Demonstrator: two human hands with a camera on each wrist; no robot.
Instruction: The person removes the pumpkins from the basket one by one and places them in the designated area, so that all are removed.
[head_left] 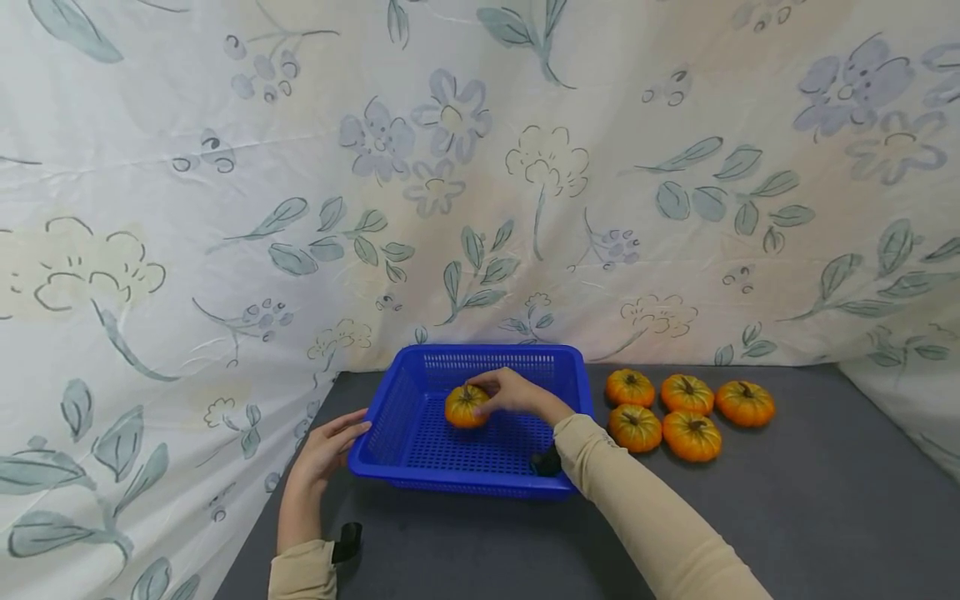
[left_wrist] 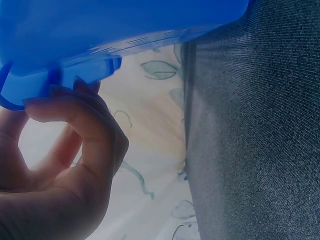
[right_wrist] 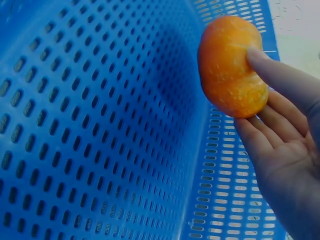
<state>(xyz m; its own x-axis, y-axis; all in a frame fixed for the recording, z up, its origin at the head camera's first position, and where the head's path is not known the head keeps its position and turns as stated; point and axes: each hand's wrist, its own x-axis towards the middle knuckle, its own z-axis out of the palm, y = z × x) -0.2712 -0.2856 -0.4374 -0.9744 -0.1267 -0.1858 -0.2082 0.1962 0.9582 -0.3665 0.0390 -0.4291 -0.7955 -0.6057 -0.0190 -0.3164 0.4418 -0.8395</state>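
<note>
A small orange pumpkin [head_left: 466, 407] with a green-brown stem is pinched between the thumb and fingers of my right hand [head_left: 512, 392]. Both are inside the blue plastic basket [head_left: 465, 477], over its slotted floor. In the right wrist view the pumpkin [right_wrist: 232, 65] shows above the basket floor [right_wrist: 115, 125], its shadow on the mesh. At the basket's left side, my left hand [head_left: 327, 446] grips the rim. From the left wrist, curled fingers [left_wrist: 95, 120] are seen at the blue rim [left_wrist: 30, 85].
Several more pumpkins [head_left: 692, 436] sit in two rows on the dark grey table [head_left: 817, 500], right of the basket. A flower-printed white cloth [head_left: 465, 167] hangs behind the table. Black straps with small devices [head_left: 347, 542] are on the wrists.
</note>
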